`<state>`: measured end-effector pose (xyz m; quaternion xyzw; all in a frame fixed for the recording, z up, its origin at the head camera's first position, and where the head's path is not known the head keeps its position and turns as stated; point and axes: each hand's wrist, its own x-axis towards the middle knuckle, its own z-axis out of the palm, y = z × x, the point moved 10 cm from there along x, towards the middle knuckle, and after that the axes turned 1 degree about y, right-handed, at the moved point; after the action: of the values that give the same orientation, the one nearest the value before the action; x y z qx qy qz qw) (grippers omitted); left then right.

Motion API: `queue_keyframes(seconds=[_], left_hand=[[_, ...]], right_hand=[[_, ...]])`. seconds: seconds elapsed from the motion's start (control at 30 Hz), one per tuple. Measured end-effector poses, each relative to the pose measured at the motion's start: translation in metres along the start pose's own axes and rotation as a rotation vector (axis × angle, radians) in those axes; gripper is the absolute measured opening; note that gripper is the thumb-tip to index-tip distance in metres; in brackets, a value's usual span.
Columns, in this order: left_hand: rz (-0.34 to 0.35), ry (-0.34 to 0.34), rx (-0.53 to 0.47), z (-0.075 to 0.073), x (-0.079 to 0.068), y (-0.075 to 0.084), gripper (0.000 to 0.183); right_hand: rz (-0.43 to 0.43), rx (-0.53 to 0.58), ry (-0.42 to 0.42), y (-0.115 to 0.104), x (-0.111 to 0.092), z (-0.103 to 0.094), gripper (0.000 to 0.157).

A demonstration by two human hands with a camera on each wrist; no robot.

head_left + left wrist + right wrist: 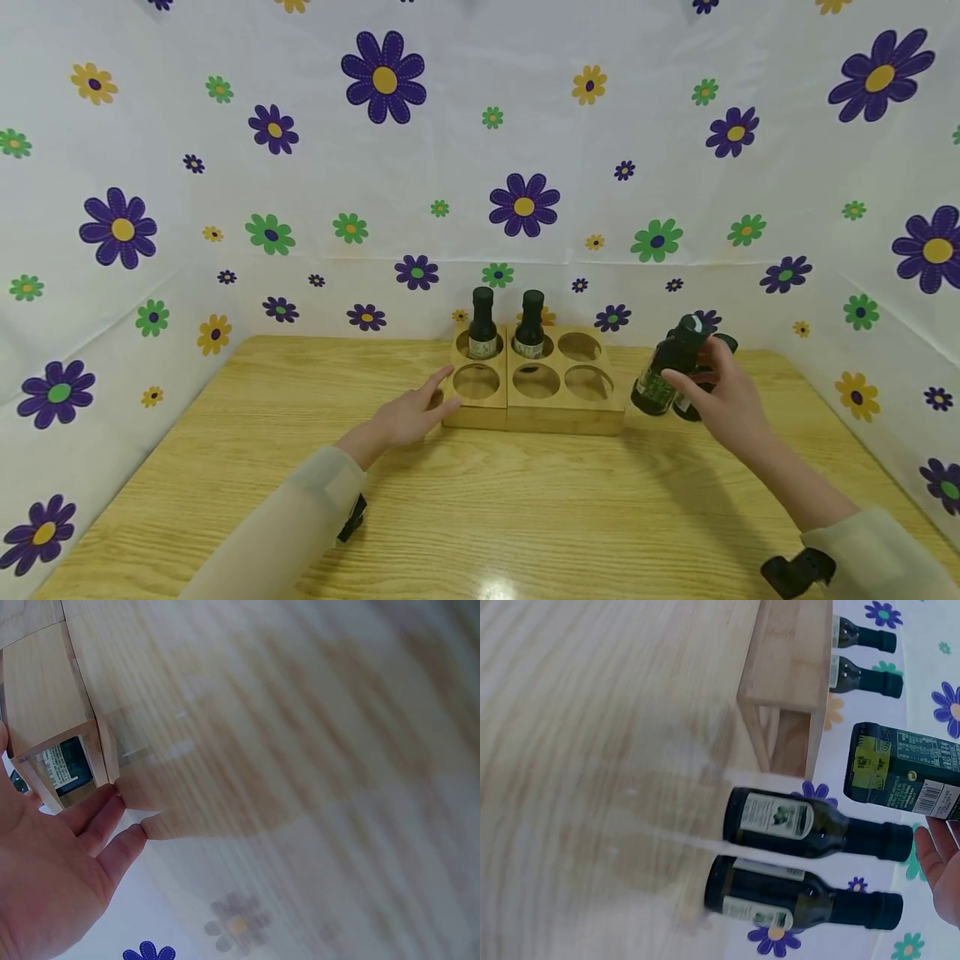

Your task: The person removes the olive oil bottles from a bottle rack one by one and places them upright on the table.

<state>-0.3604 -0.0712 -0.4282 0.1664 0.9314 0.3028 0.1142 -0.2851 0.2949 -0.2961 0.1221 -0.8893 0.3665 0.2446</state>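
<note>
My right hand (723, 400) grips a dark bottle (907, 769) with a green label, near its top. The bottle is tilted and held above the table, right of the wooden bottle rack (566, 419). Two dark bottles stand in the rack's back row: a left bottle (482, 325) and a right bottle (531, 325). My left hand (405, 417) touches the rack's left end with extended fingers; in the left wrist view its fingertips (105, 796) lie against the rack's edge.
Two more dark bottles stand on the table right of the rack, a nearer bottle (795, 896) and another bottle (802, 825); the held bottle partly hides them in the head view. A flower-patterned cloth (450, 158) hangs behind and beside the wooden table (480, 508).
</note>
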Motion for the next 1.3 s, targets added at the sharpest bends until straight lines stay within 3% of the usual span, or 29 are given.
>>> queue_keyframes(seconds=[0.4, 0.73, 1.3], left_hand=[[-0.003, -0.006, 0.003, 0.0, -0.001, 0.0, 0.077], [0.008, 0.0, -0.001, 0.0, 0.0, 0.001, 0.076], [0.006, -0.003, -0.003, 0.0, -0.001, 0.002, 0.074]], right_hand=[[0.005, -0.013, 0.065, 0.025, -0.018, -0.028, 0.043], [0.09, -0.065, 0.07, 0.062, -0.028, -0.05, 0.046], [0.254, -0.15, 0.008, 0.117, -0.033, -0.057, 0.061]])
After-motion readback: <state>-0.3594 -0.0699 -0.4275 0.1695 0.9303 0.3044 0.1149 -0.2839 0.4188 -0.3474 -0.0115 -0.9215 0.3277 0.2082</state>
